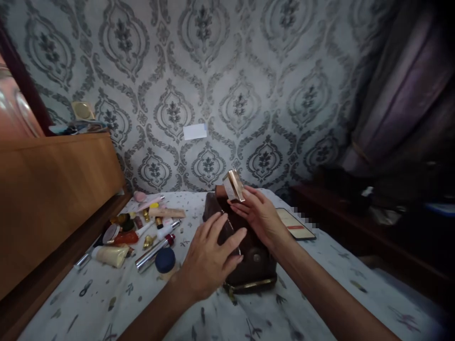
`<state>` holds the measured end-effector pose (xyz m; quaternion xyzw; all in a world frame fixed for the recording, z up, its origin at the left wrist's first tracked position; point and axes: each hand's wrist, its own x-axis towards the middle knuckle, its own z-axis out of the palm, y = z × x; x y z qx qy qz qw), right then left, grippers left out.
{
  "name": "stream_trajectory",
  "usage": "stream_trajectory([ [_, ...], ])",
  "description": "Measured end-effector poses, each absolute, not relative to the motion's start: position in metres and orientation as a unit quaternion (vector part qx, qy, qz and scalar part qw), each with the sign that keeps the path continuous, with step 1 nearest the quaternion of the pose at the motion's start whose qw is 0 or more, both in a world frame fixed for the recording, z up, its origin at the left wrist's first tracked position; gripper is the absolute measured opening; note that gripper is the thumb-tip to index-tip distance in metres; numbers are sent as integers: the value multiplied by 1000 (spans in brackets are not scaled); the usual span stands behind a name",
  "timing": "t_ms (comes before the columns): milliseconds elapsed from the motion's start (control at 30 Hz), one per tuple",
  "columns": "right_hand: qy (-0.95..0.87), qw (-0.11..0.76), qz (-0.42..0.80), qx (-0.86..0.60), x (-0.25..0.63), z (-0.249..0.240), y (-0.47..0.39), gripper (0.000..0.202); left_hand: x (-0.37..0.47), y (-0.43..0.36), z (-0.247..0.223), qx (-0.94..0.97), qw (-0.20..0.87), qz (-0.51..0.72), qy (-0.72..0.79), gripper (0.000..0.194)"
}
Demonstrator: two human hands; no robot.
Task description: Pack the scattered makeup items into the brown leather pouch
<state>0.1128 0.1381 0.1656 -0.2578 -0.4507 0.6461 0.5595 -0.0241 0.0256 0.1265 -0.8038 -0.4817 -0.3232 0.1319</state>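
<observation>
A dark brown bag [254, 272] with a zipper and gold-toned trim lies on the patterned white cloth in front of me. My right hand [261, 215] is closed on a small gold, box-shaped item [234, 185], lifted above the far end of the bag. The item's exact kind is not clear. My left hand [209, 253] is over the near left side of the bag, fingers stretched and apart, with nothing in them. Its fingertips are by the zipper edge; whether they touch it I cannot tell. The bag's inside is mostly hidden by my hands.
Left of the bag lie several cosmetics, among them a jar with a dark blue lid [165, 260], a silver tube [152, 253] and a cream tube [111, 255]. A flat framed panel [296, 223] is at right. A wooden cabinet [60, 189] borders the left side; patterned wallpaper stands behind.
</observation>
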Motion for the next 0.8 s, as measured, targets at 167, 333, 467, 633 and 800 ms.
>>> stream_trajectory([
  [167, -433, 537, 661, -296, 126, 156, 150, 43, -12, 40, 116, -813, 171, -247, -499, 37],
  [333, -466, 525, 638, -315, 136, 155, 156, 47, -18, 38, 106, -803, 208, -234, -507, 30],
  [467, -486, 507, 634, -323, 142, 154, 162, 46, -18, 38, 100, -791, 232, -243, -511, 32],
  [633, -480, 457, 684, -305, 151, 156, 170, 39, -17, 40, 94, -783, 249, -247, -515, 33],
  [800, -464, 372, 749, -293, 154, 167, 179, 36, -17, 42, 90, -782, 256, -265, -503, 34],
])
